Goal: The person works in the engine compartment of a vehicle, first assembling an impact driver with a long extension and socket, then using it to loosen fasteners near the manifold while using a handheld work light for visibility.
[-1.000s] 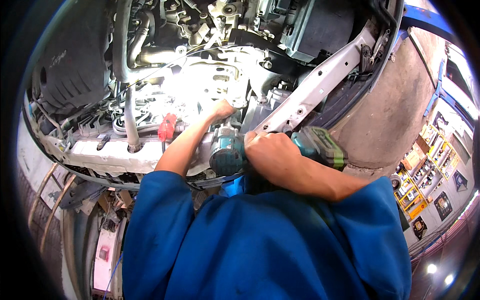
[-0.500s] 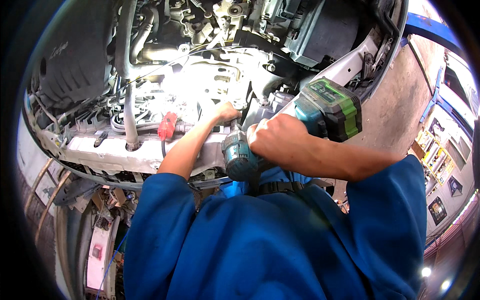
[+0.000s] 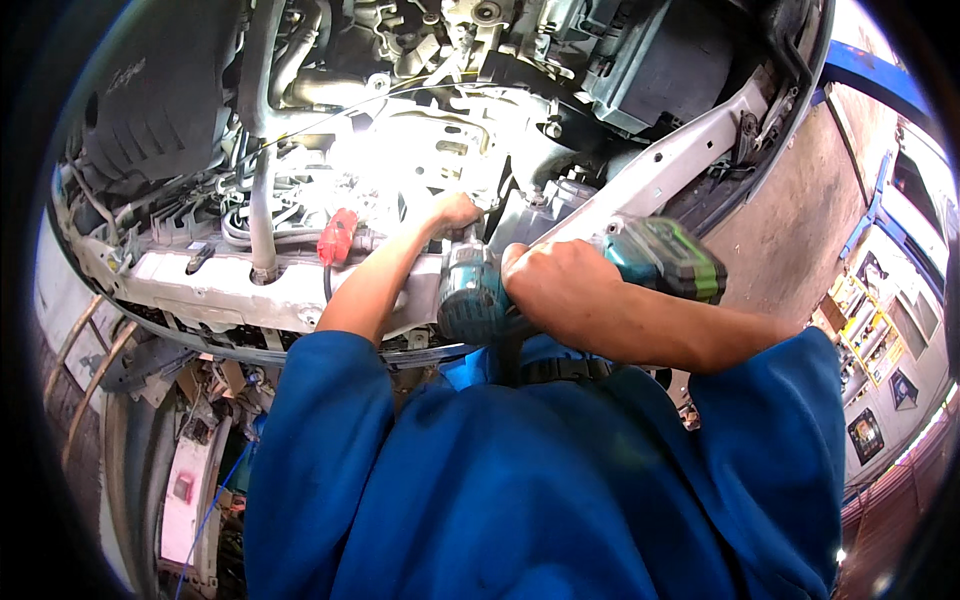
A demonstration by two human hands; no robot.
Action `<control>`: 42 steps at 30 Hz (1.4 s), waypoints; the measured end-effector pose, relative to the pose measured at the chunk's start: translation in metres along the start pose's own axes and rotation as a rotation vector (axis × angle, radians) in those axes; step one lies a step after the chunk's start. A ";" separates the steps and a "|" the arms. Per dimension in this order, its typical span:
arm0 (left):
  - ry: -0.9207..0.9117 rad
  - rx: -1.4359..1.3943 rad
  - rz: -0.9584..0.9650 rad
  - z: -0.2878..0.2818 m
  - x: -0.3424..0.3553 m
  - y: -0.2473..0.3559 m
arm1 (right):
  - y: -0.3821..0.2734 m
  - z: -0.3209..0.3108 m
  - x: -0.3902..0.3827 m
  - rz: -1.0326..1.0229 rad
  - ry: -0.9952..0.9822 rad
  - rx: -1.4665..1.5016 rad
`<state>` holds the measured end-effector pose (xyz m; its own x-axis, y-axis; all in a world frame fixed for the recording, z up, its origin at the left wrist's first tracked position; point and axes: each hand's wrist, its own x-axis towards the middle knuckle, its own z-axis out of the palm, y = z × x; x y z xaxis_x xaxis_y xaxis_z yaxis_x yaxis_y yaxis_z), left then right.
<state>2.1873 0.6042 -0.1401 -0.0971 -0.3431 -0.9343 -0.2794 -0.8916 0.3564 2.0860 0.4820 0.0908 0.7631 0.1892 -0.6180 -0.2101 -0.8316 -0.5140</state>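
Right hand: the right hand (image 3: pixel 560 285) is clenched around the grip of a teal cordless driver (image 3: pixel 480 290), knuckles up, forearm coming in from the right.
Left hand: the left hand (image 3: pixel 455 212) reaches forward past the front crossmember, fingers curled at the nose of the tool; whether it grips the bit or a part of the engine cannot be told in the glare.
Driver: held level over the front edge of the engine bay, its body pointing toward the engine, its green and black battery pack (image 3: pixel 672 262) sticking out to the right, just beside the right wrist.
Sleeves: blue work clothing (image 3: pixel 540 480) fills the lower half of the view.
Surface: a pale metal crossmember (image 3: pixel 210 285) runs left to right under the left forearm; a red clip (image 3: pixel 337 236) sits on it, near that arm.
Engine bay: hoses, a grey pipe (image 3: pixel 262 190) and a black engine cover (image 3: pixel 150 95) lie beyond, brightly lit in the middle.
Room: a concrete workshop floor (image 3: pixel 790 215) shows to the right, with a blue lift arm (image 3: pixel 880 75) and shelves of goods (image 3: pixel 865 320) at the far edge.
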 end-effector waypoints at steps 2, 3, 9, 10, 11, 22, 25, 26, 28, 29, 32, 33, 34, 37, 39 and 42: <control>-0.008 0.039 -0.047 -0.002 -0.001 0.001 | -0.003 0.002 0.000 0.016 0.017 0.012; -0.009 0.029 -0.036 -0.001 -0.002 0.000 | -0.003 0.000 0.000 -0.031 0.036 -0.013; -0.068 0.441 0.291 0.002 0.020 -0.011 | 0.016 -0.019 0.014 -0.344 0.138 -0.292; -0.065 0.518 0.361 0.002 0.023 -0.012 | 0.017 -0.023 0.020 -0.354 0.063 -0.357; -0.109 0.454 0.299 0.002 0.026 -0.013 | 0.016 -0.027 0.027 -0.366 -0.014 -0.425; 0.410 -0.750 0.681 0.002 -0.200 0.037 | 0.005 -0.030 0.032 -0.143 -0.339 -0.425; 0.919 -0.487 0.816 0.036 -0.219 0.060 | 0.005 -0.031 0.031 -0.207 -0.397 -0.466; 1.021 -0.481 0.806 0.046 -0.209 0.064 | 0.003 -0.033 0.033 -0.183 -0.418 -0.475; 1.162 -0.466 0.814 0.051 -0.200 0.062 | -0.001 -0.036 0.037 -0.127 -0.459 -0.488; 1.202 -0.457 0.834 0.050 -0.197 0.061 | 0.001 -0.035 0.040 -0.108 -0.423 -0.433; 1.259 -0.469 0.858 0.043 -0.195 0.054 | -0.002 -0.031 0.049 -0.074 -0.395 -0.411; 1.260 -0.463 0.862 0.042 -0.195 0.051 | -0.003 -0.033 0.052 -0.061 -0.433 -0.384; 1.266 -0.457 0.868 0.039 -0.195 0.050 | -0.004 -0.034 0.054 -0.062 -0.451 -0.401; 1.266 -0.475 0.886 0.040 -0.197 0.054 | -0.006 -0.039 0.055 -0.071 -0.485 -0.430; 1.264 -0.496 0.892 0.041 -0.198 0.056 | -0.007 -0.044 0.052 -0.089 -0.481 -0.421; 1.230 -0.524 0.883 0.043 -0.203 0.058 | -0.007 -0.041 0.048 -0.036 -0.476 -0.379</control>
<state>2.1498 0.6348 0.0694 0.8215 -0.5689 0.0391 -0.1869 -0.2039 0.9610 2.1490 0.4754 0.0895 0.3901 0.3605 -0.8473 0.1101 -0.9318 -0.3458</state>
